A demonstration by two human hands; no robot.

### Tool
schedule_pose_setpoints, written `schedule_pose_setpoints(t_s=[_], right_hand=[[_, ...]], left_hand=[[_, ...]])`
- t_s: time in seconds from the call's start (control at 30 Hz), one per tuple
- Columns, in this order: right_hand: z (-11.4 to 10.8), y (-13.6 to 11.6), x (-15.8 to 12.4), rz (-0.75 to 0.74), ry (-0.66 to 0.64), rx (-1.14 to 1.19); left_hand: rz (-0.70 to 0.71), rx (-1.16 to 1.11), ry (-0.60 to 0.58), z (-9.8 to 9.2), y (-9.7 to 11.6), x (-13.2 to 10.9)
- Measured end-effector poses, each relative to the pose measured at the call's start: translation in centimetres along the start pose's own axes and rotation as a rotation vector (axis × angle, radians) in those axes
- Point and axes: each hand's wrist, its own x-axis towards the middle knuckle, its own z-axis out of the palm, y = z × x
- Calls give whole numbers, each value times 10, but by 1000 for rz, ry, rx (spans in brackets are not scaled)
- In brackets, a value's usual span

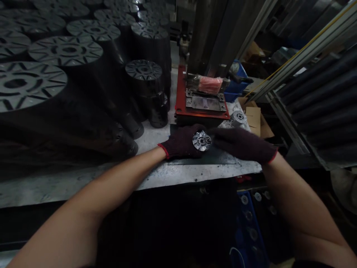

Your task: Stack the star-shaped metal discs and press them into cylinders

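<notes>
A metal bench [83, 182] ran across the view, with stacks of black discs [67, 50] at ten o'clock and a red press bed [180, 93] at twelve. The gloved left hand [181, 141] and right hand [242, 146] closed narrowly from either side on a small grooved disc [202, 140], held just above the bench. A fumbled grip could have dropped it, and fingers straying under the press risked pinching.

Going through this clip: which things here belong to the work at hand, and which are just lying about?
In hand:
left hand
right hand
metal disc, between the gloves
press, just beyond

Lying about:
second disc
black disc stacks
cardboard
blue crate
</notes>
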Motion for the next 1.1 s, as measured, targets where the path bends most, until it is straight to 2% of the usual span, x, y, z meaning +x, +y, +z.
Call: schedule_pose_setpoints(t_s=[0.1, 0.17, 0.23, 0.33, 0.43, 0.5, 0.57, 0.7, 0.83, 0.9, 0.93, 1.03, 1.1], right_hand=[[-11, 17, 40, -37, 270, -249], [-6, 31, 67, -98, 307, -373], [4, 38, 81, -136, 328, -429], [25, 30, 65, -56, 489, -351], [54, 11, 26, 214, 655, 15], [75, 4, 6, 381, 649, 276], [92, 4, -2, 471, 595, 398], [104, 11, 0, 507, 518, 307], [91, 5, -11, 384, 377, 109], [74, 1, -17, 246, 298, 35], [64, 0, -16, 183, 299, -3], [28, 7, 12, 65, 427, -186], [9, 18, 44, 24, 434, -323]], left_hand=[[63, -25, -29, -2, -3, -1], [71, -36, -45, -2, -5, -1], [61, -35, -29, 0, -7, 0], [27, -13, 1, 5, -8, 2], [-15, -4, -1, 7, -6, 3], [-14, 5, -7, 8, -5, 4], [-12, 23, -8, 8, -5, 5], [0, 35, -1, 8, -4, 5], [-40, 32, -18, 7, -1, 4], [-44, 29, -28, 6, -1, 3], [-29, 21, -29, 6, -2, 3], [55, -15, -23, 4, -7, 2], [80, -38, -26, 4, -11, 1]])
